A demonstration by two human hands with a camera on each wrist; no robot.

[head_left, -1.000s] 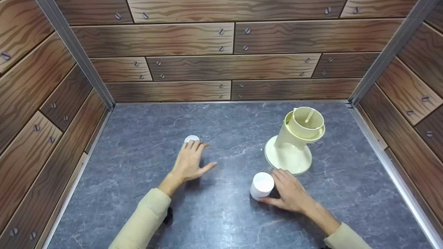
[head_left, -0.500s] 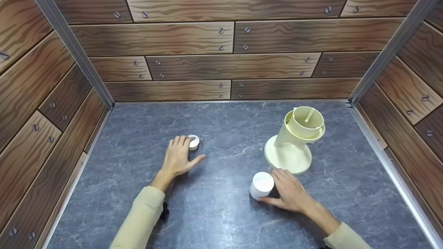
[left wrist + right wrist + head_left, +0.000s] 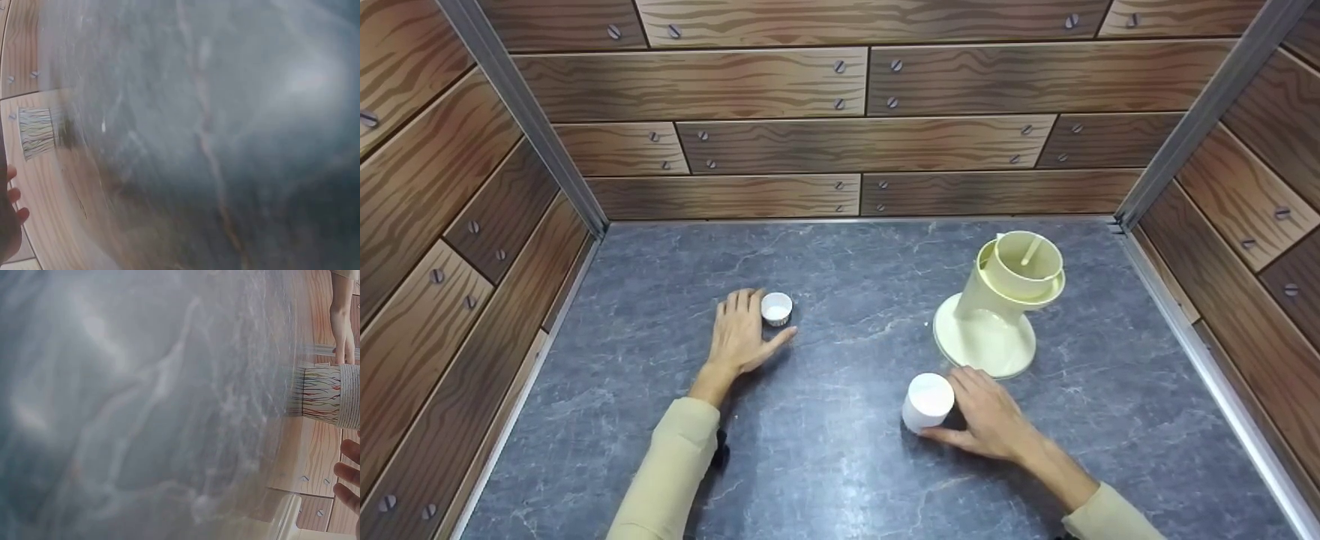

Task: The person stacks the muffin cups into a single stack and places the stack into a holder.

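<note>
In the head view a small white paper cup (image 3: 777, 309) stands on the table. My left hand (image 3: 739, 330) lies along its left side, fingers extended and thumb spread in front of it. The left wrist view shows the cup's colored wavy lines (image 3: 37, 134), with my fingertips (image 3: 14, 195) lower left, apart from it. A stack of white paper cups (image 3: 928, 403) stands right of center. My right hand (image 3: 986, 412) holds it from the right, thumb at the near side and fingers at the far side. In the right wrist view the stack (image 3: 332, 395) shows ridged rims.
A pale yellow stand (image 3: 994, 322) with a round base and a wide tube on top stands behind my right hand. The grey marbled table (image 3: 840, 450) is enclosed by wood-patterned walls (image 3: 772, 142) at the back and sides.
My left hand has moved left off the small paper cup, which it partly covered before and which now shows whole. The right hand and the stack have stayed put.
</note>
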